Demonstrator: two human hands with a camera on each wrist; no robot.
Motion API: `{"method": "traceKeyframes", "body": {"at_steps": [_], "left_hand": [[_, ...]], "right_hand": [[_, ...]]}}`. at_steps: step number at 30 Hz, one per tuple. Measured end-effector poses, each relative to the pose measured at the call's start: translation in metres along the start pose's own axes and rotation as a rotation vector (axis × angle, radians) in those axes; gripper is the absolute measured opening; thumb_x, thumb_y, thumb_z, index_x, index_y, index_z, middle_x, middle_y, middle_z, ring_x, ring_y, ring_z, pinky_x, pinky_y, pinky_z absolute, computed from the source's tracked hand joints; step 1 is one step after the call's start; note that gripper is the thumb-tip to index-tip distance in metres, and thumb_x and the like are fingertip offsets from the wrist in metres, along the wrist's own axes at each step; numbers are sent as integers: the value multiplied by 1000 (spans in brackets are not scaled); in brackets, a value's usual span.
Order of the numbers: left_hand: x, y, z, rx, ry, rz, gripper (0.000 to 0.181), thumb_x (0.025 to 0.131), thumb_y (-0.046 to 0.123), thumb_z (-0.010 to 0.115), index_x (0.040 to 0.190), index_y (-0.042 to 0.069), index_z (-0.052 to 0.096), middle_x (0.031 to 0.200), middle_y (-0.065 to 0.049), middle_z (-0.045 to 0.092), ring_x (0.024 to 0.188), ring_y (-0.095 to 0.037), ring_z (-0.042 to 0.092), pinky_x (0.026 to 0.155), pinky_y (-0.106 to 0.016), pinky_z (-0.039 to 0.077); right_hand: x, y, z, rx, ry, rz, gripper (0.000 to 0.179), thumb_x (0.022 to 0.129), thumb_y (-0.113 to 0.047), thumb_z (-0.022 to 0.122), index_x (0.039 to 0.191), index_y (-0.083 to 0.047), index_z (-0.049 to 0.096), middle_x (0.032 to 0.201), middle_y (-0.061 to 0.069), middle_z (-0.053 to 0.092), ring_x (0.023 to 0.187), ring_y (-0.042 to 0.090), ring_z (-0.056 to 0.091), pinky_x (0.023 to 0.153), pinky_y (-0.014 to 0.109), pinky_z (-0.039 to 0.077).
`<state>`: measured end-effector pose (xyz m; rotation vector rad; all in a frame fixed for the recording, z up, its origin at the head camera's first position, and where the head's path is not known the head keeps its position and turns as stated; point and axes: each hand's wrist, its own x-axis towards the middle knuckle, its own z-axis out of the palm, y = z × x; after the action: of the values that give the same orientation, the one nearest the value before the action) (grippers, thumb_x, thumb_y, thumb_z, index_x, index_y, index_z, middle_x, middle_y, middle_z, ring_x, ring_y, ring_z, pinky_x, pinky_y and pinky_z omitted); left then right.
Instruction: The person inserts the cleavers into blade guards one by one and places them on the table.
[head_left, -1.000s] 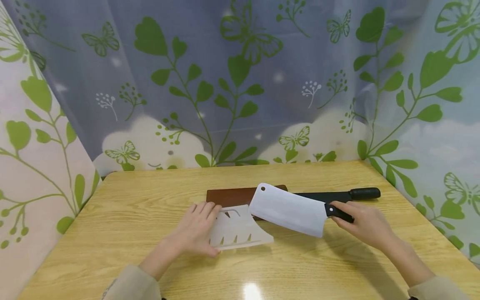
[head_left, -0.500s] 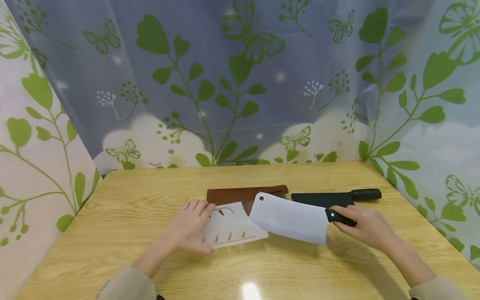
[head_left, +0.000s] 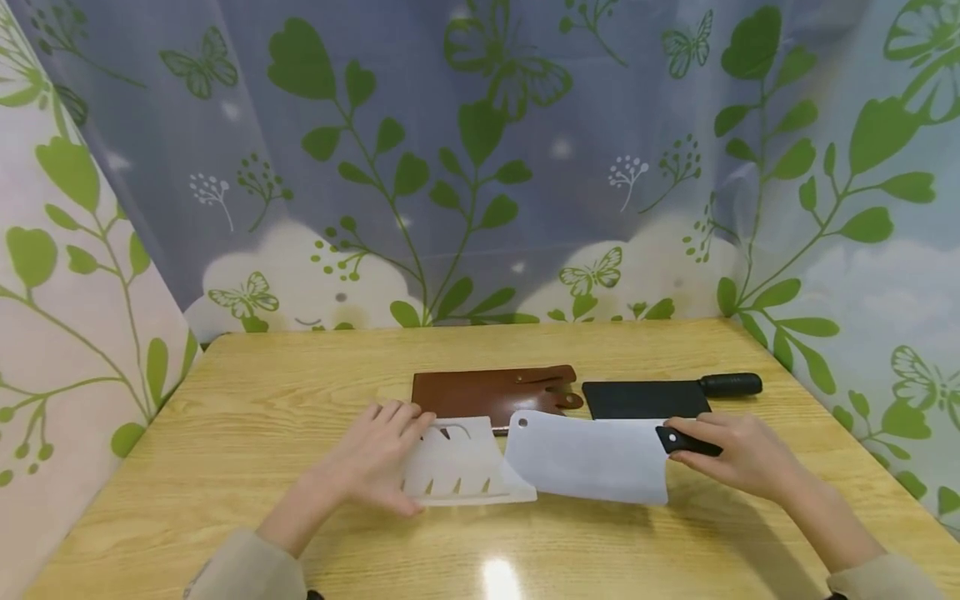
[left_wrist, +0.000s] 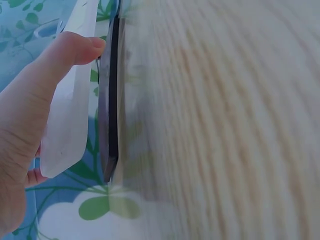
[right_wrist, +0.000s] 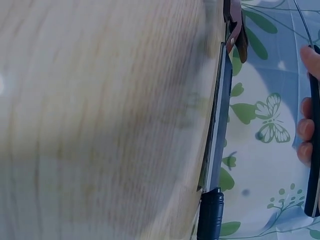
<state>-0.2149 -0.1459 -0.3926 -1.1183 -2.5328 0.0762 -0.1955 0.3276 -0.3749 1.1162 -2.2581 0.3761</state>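
Note:
My left hand [head_left: 378, 458] grips the closed left end of a white plastic blade guard [head_left: 461, 467], thumb at the near edge and fingers over the far one. The guard has small slots and a curved open mouth facing right. My right hand [head_left: 742, 458] holds a cleaver [head_left: 588, 458] by its black handle [head_left: 692, 442]. Its broad pale blade lies nearly level, with a hole in the far left corner, and its left end overlaps the guard's mouth in the head view. In the left wrist view the guard [left_wrist: 70, 110] is raised off the table, the thumb along its edge.
Behind the hands a brown leather sheath [head_left: 472, 392] with snap straps lies on the wooden table [head_left: 285, 392]. To its right rests a second cleaver with a black blade [head_left: 641, 398] and a black handle [head_left: 731, 384]. A patterned curtain [head_left: 600, 142] hangs beyond the table.
The cleaver has come down toward me and turned from slanted to nearly level. The guard has shifted slightly left. More of the brown sheath and black blade shows behind them.

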Motion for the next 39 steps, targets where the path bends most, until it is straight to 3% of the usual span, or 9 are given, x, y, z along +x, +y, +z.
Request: {"method": "traceKeyframes", "body": {"at_steps": [6, 10, 16, 22, 29, 39], "left_hand": [[-3, 1, -2, 5, 73, 47, 109, 47, 72, 69, 129, 3, 48, 117, -13, 51, 104, -27, 47, 82, -42, 42], [-3, 2, -5, -2, 96, 71, 109, 46, 71, 70, 129, 3, 48, 117, -13, 51, 103, -27, 47, 84, -43, 42], [0, 6, -10, -27, 68, 105, 106, 49, 68, 69, 131, 4, 47, 119, -12, 50, 104, -26, 47, 89, -45, 42], [-2, 6, -9, -47, 83, 120, 107, 47, 68, 71, 130, 4, 47, 119, -12, 50, 105, -26, 46, 91, -46, 41], [-2, 6, -9, -38, 104, 186, 109, 46, 69, 71, 129, 3, 47, 118, -12, 51, 105, -25, 46, 89, -41, 39], [-4, 9, -12, -87, 124, 162, 109, 45, 68, 72, 128, 2, 48, 116, -11, 51, 102, -24, 46, 85, -40, 40]], "right_hand": [[-1, 0, 0, -11, 48, -77, 39, 89, -42, 58, 104, -9, 69, 80, -2, 65, 57, -2, 50, 48, 14, 39], [0, -1, 1, -42, 65, -112, 46, 93, -48, 48, 102, -8, 69, 77, -3, 63, 55, -2, 48, 46, 14, 39], [5, -3, 1, -31, 44, -145, 43, 94, -47, 47, 101, -11, 70, 73, -10, 57, 54, -4, 45, 46, 12, 37], [7, -6, -1, 2, 35, -159, 42, 95, -45, 46, 102, -11, 69, 76, -10, 59, 56, -5, 45, 49, 12, 38], [12, -10, 0, -6, 2, -194, 42, 94, -45, 47, 100, -11, 72, 75, -12, 57, 53, -6, 43, 47, 10, 37], [15, -15, 4, 6, 27, -186, 43, 95, -45, 45, 100, -11, 70, 74, -11, 56, 54, -5, 44, 48, 12, 38]]}}
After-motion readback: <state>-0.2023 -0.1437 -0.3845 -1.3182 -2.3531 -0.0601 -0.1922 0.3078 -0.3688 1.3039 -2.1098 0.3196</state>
